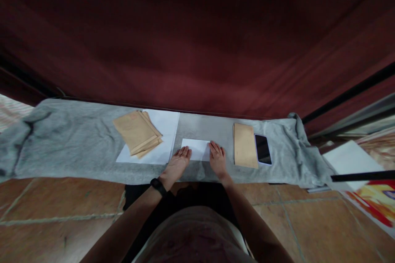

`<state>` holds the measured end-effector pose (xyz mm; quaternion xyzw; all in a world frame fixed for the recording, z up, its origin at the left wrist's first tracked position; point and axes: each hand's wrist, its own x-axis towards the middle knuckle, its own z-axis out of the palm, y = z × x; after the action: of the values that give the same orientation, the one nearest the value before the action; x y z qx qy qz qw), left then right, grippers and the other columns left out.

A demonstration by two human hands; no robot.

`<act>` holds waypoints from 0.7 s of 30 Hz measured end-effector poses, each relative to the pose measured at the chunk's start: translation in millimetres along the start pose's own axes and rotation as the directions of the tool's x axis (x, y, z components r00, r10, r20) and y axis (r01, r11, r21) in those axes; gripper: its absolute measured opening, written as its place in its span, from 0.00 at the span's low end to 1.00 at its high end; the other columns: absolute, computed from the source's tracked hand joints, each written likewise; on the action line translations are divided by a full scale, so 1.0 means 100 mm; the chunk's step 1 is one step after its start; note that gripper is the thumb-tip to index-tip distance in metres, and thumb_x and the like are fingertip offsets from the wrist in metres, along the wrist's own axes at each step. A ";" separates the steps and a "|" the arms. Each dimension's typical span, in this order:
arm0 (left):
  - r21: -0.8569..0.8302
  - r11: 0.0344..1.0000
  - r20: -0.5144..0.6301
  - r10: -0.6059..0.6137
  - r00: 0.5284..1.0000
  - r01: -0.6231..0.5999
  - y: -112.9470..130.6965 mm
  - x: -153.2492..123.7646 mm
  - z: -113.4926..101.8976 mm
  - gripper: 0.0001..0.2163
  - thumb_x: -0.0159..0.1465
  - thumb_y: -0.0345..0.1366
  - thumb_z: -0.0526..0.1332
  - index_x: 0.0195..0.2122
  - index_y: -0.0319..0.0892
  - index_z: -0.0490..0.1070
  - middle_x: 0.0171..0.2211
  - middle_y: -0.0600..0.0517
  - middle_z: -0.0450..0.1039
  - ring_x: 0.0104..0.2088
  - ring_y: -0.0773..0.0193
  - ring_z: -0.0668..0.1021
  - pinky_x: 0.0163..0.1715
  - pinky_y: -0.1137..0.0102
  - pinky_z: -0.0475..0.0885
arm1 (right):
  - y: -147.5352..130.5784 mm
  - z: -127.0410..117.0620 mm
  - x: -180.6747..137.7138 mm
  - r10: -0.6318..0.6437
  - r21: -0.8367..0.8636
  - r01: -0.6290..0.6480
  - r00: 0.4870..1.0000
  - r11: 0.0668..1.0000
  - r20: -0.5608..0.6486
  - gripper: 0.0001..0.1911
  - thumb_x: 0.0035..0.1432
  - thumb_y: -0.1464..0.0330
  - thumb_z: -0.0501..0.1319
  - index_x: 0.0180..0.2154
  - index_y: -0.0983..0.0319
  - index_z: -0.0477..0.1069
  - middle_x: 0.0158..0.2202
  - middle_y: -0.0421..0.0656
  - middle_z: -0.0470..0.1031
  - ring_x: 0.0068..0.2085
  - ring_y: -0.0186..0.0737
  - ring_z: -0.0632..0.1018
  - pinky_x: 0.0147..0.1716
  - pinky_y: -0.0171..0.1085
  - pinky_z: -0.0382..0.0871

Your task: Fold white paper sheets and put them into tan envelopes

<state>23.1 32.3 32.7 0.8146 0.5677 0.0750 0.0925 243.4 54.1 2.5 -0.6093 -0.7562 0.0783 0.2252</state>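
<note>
A small folded white paper (197, 148) lies on a grey cloth (77, 148) spread over the floor. My left hand (179, 161) lies flat with fingers stretched, its tips on the paper's left edge; a black band circles that wrist. My right hand (217, 158) rests flat on the paper's right edge, fingers out. Left of my hands, several brown envelopes (137, 132) are fanned on a large white sheet (162, 131). To the right lies a single brown envelope (245, 145) beside a dark phone (263, 149).
A dark red curtain (197, 41) hangs just behind the cloth. Brown floor tiles (55, 209) run in front. At the right are a white board (348, 158), a black bar (364, 177) and a colourful printed sheet (376, 199).
</note>
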 end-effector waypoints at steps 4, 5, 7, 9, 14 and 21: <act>-0.036 0.999 -0.042 -0.023 0.999 0.021 0.00 0.01 -0.19 0.21 0.63 0.24 0.48 0.51 0.44 0.75 0.50 0.42 0.79 0.52 0.53 0.79 0.55 0.56 0.71 | 0.05 -0.01 0.00 -0.026 0.005 0.026 1.000 1.000 0.015 0.27 0.66 0.77 0.48 0.63 0.58 0.66 0.65 0.46 0.68 0.65 0.41 0.67 0.64 0.49 0.54; -0.045 0.998 -0.055 -0.036 0.998 0.034 -0.01 0.02 -0.24 0.19 0.65 0.26 0.48 0.49 0.44 0.76 0.46 0.43 0.80 0.49 0.53 0.80 0.54 0.57 0.71 | 0.07 -0.02 0.00 -0.032 0.015 0.031 0.999 0.999 0.018 0.27 0.66 0.77 0.48 0.63 0.58 0.66 0.65 0.46 0.68 0.65 0.41 0.67 0.64 0.49 0.55; -0.058 0.996 -0.084 -0.066 0.994 0.061 -0.02 0.04 -0.33 0.16 0.67 0.30 0.49 0.45 0.45 0.77 0.42 0.45 0.81 0.44 0.54 0.81 0.51 0.60 0.73 | 0.10 -0.04 0.01 -0.042 0.057 0.041 0.999 0.998 0.017 0.26 0.65 0.76 0.48 0.61 0.58 0.68 0.64 0.45 0.69 0.65 0.40 0.67 0.65 0.48 0.56; -0.108 0.991 -0.116 -0.094 0.989 0.081 -0.04 0.07 -0.41 0.14 0.69 0.34 0.51 0.43 0.45 0.77 0.40 0.47 0.81 0.42 0.56 0.81 0.47 0.63 0.74 | 0.12 -0.08 0.03 -0.044 0.127 0.043 0.999 0.991 0.007 0.22 0.66 0.73 0.50 0.57 0.58 0.72 0.63 0.46 0.70 0.64 0.41 0.68 0.64 0.49 0.58; -0.498 0.857 -0.201 -0.262 0.944 0.132 -0.07 0.20 -0.52 0.11 0.67 0.41 0.57 0.40 0.47 0.79 0.36 0.51 0.82 0.36 0.58 0.81 0.39 0.67 0.74 | 0.13 -0.20 0.10 0.012 0.387 -0.024 0.999 0.922 0.034 0.13 0.66 0.66 0.55 0.43 0.58 0.79 0.55 0.47 0.78 0.56 0.45 0.76 0.58 0.45 0.68; -0.872 0.467 -0.153 -0.546 0.824 0.147 -0.12 0.31 -0.36 0.19 0.60 0.43 0.63 0.51 0.41 0.73 0.34 0.51 0.79 0.28 0.65 0.76 0.29 0.70 0.71 | 0.04 -0.19 0.07 0.118 0.431 -0.155 0.987 0.889 0.112 0.19 0.69 0.61 0.50 0.39 0.59 0.78 0.30 0.40 0.81 0.31 0.39 0.80 0.32 0.34 0.75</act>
<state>14.8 68.2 65.3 0.4980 0.6253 0.4830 0.3574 253.8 58.4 19.5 -0.5910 -0.6829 0.2871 0.3192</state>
